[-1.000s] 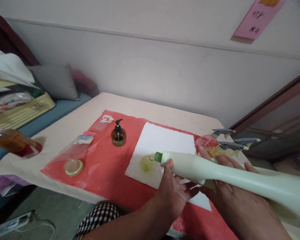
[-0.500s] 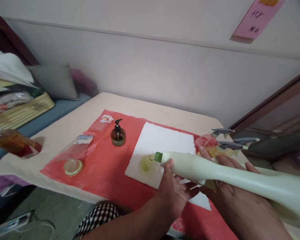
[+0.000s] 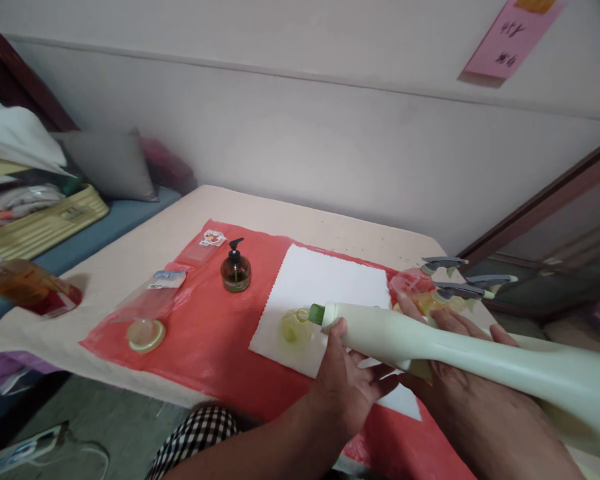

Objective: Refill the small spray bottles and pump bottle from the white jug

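Note:
A large pale green bottle (image 3: 405,330) lies tilted nearly level across the right side, its mouth to the left. A darker green neck (image 3: 317,314) shows at its tip. My left hand (image 3: 347,390) holds it near the neck, thumb on the side and fingers beneath. Farther back, my right hand (image 3: 475,393) grips its body, with fingertips showing on the far side. Right at the mouth stands a small clear bottle (image 3: 294,327) with a yellow-green rim and greenish liquid inside. It is on a white cloth (image 3: 335,273). Whether liquid is flowing I cannot tell.
A brown pump bottle (image 3: 235,270) stands on the red sheet (image 3: 205,333). Left of it lie clear packets (image 3: 155,293) and a round clear container (image 3: 146,335). Several pump-top bottles (image 3: 420,283) stand at right. An amber drink bottle (image 3: 35,287) lies far left.
Both hands and the pale green bottle hold the same pose. The view has shifted very slightly; otherwise nothing visibly differs.

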Demonstrator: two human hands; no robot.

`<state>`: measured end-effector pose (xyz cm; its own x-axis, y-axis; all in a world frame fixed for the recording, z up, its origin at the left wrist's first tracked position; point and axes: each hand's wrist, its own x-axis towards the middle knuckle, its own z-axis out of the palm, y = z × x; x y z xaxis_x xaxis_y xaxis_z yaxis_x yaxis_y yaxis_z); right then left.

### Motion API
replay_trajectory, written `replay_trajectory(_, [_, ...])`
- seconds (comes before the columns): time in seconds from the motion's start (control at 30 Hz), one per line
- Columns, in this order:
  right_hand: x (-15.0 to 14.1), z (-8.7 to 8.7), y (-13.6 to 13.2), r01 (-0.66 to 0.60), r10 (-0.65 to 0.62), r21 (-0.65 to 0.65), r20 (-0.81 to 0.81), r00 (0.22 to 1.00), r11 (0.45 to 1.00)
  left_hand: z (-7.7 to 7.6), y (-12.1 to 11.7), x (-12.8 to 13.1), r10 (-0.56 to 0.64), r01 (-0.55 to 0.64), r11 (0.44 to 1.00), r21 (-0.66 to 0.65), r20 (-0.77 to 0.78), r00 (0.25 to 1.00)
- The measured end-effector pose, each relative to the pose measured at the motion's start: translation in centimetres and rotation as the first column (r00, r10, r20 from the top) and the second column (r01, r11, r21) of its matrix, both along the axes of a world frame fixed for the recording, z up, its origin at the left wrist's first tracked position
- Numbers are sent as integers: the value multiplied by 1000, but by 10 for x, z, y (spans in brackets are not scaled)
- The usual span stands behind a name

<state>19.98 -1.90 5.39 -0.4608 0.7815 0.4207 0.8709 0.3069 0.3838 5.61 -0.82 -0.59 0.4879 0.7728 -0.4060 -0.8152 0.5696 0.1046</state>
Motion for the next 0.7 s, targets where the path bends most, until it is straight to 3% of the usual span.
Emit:
replay_trajectory(0.3, [2,0,-1,39,-37,-18,104,994,999,0,0,0,-5,5,1000,-20,4,1000])
replay_trajectory(0.7, [1,-1,0,10,-11,15,51,999,1000,0,1,0,-3,3,1000,-18,-2,1000])
